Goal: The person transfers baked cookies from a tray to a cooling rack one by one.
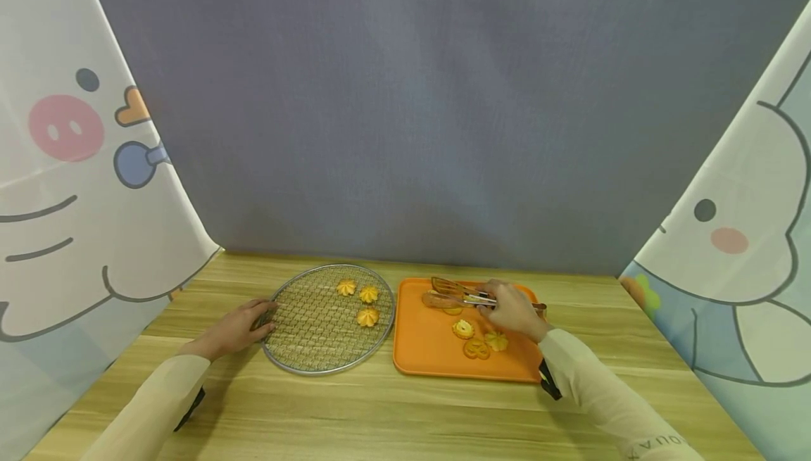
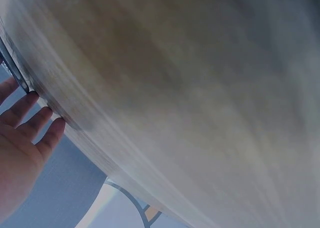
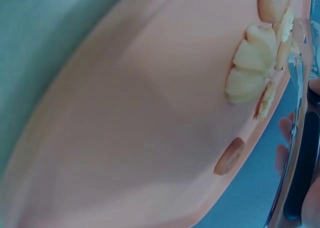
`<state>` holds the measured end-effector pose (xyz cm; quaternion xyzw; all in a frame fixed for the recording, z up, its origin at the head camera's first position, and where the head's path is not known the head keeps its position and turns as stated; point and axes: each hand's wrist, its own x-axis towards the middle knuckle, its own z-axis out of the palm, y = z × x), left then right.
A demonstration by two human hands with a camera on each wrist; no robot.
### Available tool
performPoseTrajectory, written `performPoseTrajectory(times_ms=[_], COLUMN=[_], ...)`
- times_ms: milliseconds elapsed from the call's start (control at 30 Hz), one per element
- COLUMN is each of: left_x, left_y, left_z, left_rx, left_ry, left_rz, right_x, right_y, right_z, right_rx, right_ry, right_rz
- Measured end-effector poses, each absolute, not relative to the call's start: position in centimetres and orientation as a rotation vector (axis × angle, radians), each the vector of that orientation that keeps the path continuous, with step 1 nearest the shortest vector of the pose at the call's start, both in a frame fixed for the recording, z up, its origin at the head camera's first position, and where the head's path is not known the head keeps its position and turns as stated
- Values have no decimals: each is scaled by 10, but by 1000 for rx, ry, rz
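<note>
My left hand [image 1: 243, 327] rests at the left rim of a round wire rack [image 1: 304, 324], thumb and fingertips spread along its edge. In the left wrist view its fingers [image 2: 34, 122] reach out nearly straight to the rim. Three golden flower-shaped cookies [image 1: 367, 317] lie on the rack's right half. Over an orange tray [image 1: 421, 348], my right hand [image 1: 512, 310] grips metal tongs [image 1: 465, 295] with black handle grips [image 3: 302, 163]. The tongs' head points left, above cookies at the tray's back. Nearer the front lie a round cookie [image 1: 463, 329], a pretzel-shaped cookie [image 1: 476, 348] and a flower-shaped cookie [image 1: 496, 340].
Rack and tray stand side by side on a wood-grain table [image 1: 317, 412], a narrow gap between them. A grey cloth wall [image 1: 405, 116] rises behind the table. Cartoon-printed panels [image 1: 747, 236] close off both sides.
</note>
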<state>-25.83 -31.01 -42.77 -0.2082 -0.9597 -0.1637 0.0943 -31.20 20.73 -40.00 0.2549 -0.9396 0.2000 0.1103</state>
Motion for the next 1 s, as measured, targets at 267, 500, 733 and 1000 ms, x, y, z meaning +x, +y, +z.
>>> performPoseTrajectory(times_ms=[267,500,733,1000], left_x=[-258,-259,-258,-257], left_y=[-310,-310,-310,-310], left_z=[-427,-428,-428,-427], left_rx=[-615,-620,-632,-614], left_ry=[-2848,-2846,-2834,-2853], left_rz=[-484,-483,-475,-490], right_x=[-312,-312,-313,-315], right_y=[207,206,206,204], right_z=[-402,-402,-403,-402], right_rx=[735,727,726,732], right_ry=[-2788,-2792,-2785,-2798], right_rz=[608,621,630,630])
